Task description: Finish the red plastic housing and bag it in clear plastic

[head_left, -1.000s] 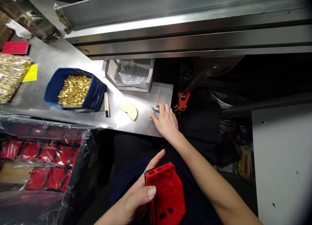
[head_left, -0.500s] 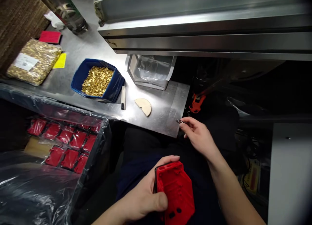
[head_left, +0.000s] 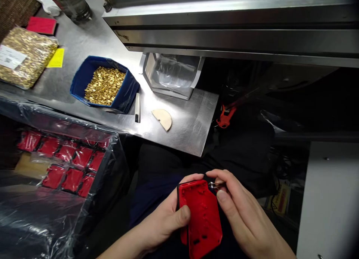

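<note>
A red plastic housing (head_left: 200,218) with a hollow, ribbed inside and a black outer edge is tilted over my lap. My left hand (head_left: 165,218) grips it along its left side, thumb over the rim and fingers behind. At the housing's upper right corner, my right hand (head_left: 241,206) pinches a small shiny metal piece (head_left: 213,185) between thumb and forefinger. That piece is too small to name, and it lies at or very near the corner; whether it touches cannot be made out.
On the metal bench (head_left: 190,128) stand a blue bin (head_left: 131,90) of small brass parts, a grey bin (head_left: 171,90) with clear plastic, a pale half-disc (head_left: 162,119) and a white-handled tool (head_left: 137,107). A plastic-lined crate (head_left: 112,158) holds several wrapped red parts. An orange tool (head_left: 226,116) hangs right.
My right hand has come down and left from the bench corner to the red housing, carrying the metal piece. My left hand keeps its hold. The view has shifted slightly.
</note>
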A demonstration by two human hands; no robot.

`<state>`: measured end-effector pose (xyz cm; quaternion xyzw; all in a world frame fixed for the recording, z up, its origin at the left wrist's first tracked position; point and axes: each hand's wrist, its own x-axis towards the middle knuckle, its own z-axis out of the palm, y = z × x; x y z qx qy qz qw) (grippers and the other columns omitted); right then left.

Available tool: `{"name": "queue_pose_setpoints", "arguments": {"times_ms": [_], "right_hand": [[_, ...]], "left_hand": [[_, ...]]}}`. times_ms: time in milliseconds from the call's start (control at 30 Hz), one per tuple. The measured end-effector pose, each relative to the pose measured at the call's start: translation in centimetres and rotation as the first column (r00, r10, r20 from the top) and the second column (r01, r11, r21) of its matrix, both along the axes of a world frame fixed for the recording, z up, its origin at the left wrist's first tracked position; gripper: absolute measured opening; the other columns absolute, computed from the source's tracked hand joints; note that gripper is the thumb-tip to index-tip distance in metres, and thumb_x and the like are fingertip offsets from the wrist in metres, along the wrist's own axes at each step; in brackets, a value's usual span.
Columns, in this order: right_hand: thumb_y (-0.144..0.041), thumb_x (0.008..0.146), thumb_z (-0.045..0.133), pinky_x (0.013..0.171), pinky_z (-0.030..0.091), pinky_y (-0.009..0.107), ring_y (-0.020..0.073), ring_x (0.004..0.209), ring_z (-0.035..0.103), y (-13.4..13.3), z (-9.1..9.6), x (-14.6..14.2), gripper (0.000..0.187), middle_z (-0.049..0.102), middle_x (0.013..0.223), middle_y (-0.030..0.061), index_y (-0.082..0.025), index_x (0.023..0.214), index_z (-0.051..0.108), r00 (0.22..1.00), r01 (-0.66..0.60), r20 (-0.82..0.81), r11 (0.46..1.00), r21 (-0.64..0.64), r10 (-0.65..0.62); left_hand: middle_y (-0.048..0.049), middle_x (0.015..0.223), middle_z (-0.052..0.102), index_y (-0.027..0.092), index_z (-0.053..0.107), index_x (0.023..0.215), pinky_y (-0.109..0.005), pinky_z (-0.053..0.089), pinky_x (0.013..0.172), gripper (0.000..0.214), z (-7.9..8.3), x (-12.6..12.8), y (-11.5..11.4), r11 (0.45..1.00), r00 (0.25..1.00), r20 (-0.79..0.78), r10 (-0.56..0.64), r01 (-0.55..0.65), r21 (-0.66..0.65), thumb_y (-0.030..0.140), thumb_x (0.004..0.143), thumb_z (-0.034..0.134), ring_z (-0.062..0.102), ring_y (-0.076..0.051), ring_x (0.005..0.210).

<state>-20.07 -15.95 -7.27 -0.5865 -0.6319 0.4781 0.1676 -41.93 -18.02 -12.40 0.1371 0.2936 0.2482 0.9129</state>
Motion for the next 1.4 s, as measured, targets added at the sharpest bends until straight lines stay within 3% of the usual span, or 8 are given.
{"name": "queue_pose_setpoints", "arguments": {"times_ms": [233,500,633,900,1067,1233,1300,1400], "right_hand": [[-0.025,0.103,0.052,0.069,0.055,0.024,0.0127,0.075,0.067,-0.6,-0.8,-0.4,0.018,0.068,0.090,-0.0014,-0.026,0.120,0.058,0.985,-0.172,0.011,0.967,0.189,0.173],[-0.019,0.101,0.052,0.064,0.058,0.027,0.0163,0.070,0.067,-1.7,-0.9,-2.1,0.020,0.069,0.086,0.0032,-0.019,0.120,0.059,0.982,-0.188,0.044,0.943,0.276,0.182],[-0.018,0.101,0.052,0.064,0.059,0.028,0.0178,0.071,0.068,-1.4,-0.8,-2.1,0.021,0.070,0.086,0.0050,-0.017,0.120,0.060,0.975,-0.221,0.074,0.924,0.313,0.208],[-0.017,0.100,0.056,0.067,0.061,0.031,0.0202,0.073,0.070,-1.2,-0.5,-2.4,0.023,0.074,0.085,0.0094,-0.008,0.120,0.063,0.953,-0.284,0.241,0.823,0.492,0.185],[-0.017,0.099,0.055,0.064,0.060,0.033,0.0213,0.072,0.070,-1.1,-0.3,-2.4,0.025,0.074,0.085,0.0123,-0.003,0.117,0.067,0.917,-0.361,0.350,0.770,0.527,0.190],[-0.016,0.101,0.050,0.060,0.057,0.034,0.0208,0.071,0.066,-0.8,-0.5,-2.2,0.024,0.071,0.084,0.0096,-0.007,0.115,0.067,0.888,-0.422,0.372,0.798,0.431,0.269],[-0.016,0.101,0.051,0.065,0.058,0.034,0.0208,0.075,0.067,-0.5,-0.4,-2.0,0.022,0.071,0.085,0.0090,-0.009,0.116,0.066,0.909,-0.387,0.324,0.820,0.421,0.262],[-0.013,0.101,0.053,0.076,0.059,0.031,0.0187,0.083,0.068,-0.2,-0.2,-1.3,0.023,0.072,0.094,0.0080,-0.014,0.121,0.064,0.965,-0.245,0.187,0.895,0.372,0.186]], "left_hand": [[-0.0142,0.146,0.055,0.031,0.032,0.156,-0.053,0.036,0.116,0.089,0.3,0.3,0.3,0.999,0.999,-0.038,-0.029,0.029,0.013,0.068,0.085,0.071,0.054,-0.036,0.135],[-0.0150,0.138,0.056,0.027,0.031,0.158,-0.052,0.041,0.113,0.099,0.9,0.3,0.3,0.993,0.986,-0.145,-0.082,0.093,0.068,0.071,0.080,0.074,0.052,-0.036,0.134],[-0.0164,0.145,0.054,0.026,0.029,0.158,-0.051,0.041,0.114,0.100,1.0,0.4,0.4,0.991,0.988,-0.125,-0.091,0.102,0.089,0.070,0.081,0.074,0.051,-0.036,0.136],[-0.0180,0.155,0.049,0.025,0.025,0.162,-0.052,0.038,0.118,0.103,1.1,0.5,0.8,0.989,0.988,-0.117,-0.101,0.112,0.097,0.070,0.082,0.072,0.048,-0.037,0.140],[-0.0152,0.157,0.047,0.027,0.021,0.164,-0.051,0.032,0.122,0.101,1.1,0.2,1.0,0.972,0.973,-0.178,-0.145,0.173,0.157,0.074,0.085,0.064,0.042,-0.037,0.145],[-0.0163,0.156,0.048,0.023,0.028,0.162,-0.051,0.035,0.120,0.094,0.9,0.1,1.2,0.968,0.965,-0.199,-0.168,0.200,0.150,0.073,0.089,0.059,0.043,-0.037,0.144],[-0.0162,0.157,0.048,0.024,0.031,0.161,-0.052,0.035,0.120,0.091,0.8,0.1,1.2,0.979,0.974,-0.156,-0.165,0.181,0.097,0.073,0.090,0.059,0.046,-0.037,0.142],[-0.0162,0.156,0.050,0.024,0.034,0.160,-0.054,0.035,0.119,0.088,0.4,-0.1,0.9,0.988,0.984,-0.102,-0.149,0.153,0.033,0.070,0.090,0.061,0.050,-0.037,0.139]]}}
